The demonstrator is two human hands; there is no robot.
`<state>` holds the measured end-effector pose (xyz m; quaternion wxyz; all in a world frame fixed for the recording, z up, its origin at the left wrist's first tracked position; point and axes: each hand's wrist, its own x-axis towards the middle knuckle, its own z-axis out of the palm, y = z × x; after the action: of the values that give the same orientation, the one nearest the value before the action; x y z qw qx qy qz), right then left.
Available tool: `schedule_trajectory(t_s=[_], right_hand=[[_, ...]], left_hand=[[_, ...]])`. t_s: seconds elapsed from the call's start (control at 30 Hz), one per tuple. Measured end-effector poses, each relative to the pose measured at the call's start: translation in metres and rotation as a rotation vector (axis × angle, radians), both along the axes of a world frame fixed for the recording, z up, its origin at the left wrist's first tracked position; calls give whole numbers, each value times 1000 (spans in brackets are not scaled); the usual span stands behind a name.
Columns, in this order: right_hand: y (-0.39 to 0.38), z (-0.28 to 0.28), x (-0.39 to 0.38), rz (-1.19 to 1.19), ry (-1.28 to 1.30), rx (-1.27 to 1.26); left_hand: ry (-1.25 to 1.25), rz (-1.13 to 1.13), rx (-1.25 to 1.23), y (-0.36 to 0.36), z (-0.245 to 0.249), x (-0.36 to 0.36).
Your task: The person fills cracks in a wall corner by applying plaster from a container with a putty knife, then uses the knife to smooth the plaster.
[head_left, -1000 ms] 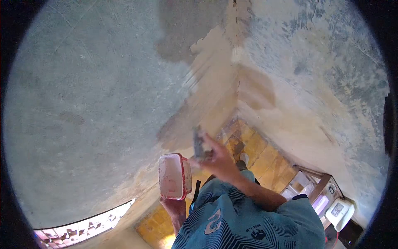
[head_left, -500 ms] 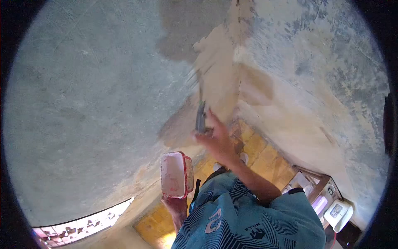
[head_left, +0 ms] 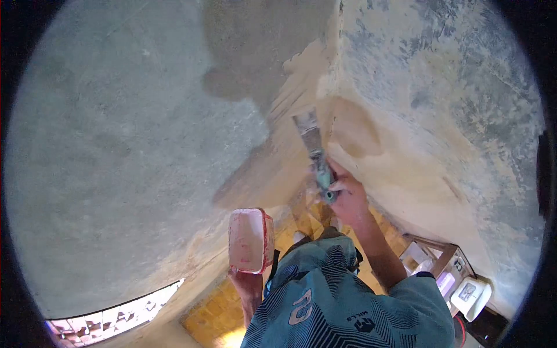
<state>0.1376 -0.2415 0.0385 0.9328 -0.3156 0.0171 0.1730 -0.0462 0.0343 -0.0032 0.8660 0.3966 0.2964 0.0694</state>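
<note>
The scraper, in front of the walls' corner, could gouge plaster if its handle twists in the right hand, whose grip is clamped round it; the tub could tip if the left hand, clasping its near end, slackens. One scraper, one tub, two hands.

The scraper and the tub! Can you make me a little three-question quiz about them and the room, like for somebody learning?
1. Who holds the scraper?
A) the left hand
B) the right hand
C) neither of the hands
2. Look at the tub. True or false: nobody is holding it.
3. Fill in: the floor tiles are ____.

Key:
1. B, the right hand.
2. False: the left hand holds it.
3. Yellow.
</note>
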Motion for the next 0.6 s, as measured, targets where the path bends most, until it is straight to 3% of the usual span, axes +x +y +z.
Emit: schedule_trajectory(t_s=[0.23, 0.33, 0.53, 0.6], right_hand=[[-9, 11, -6, -133, -17, 82], [-10, 5, -3, -181, -98, 20], [15, -13, 9, -395, -18, -129], [27, -24, 17, -470, 36, -157]], left_hand=[[-34, -9, -62, 6, 3, 3], [-29, 17, -107, 14, -5, 2], [13, -20, 56, 19, -13, 2], [-22, -26, -23, 13, -7, 3]])
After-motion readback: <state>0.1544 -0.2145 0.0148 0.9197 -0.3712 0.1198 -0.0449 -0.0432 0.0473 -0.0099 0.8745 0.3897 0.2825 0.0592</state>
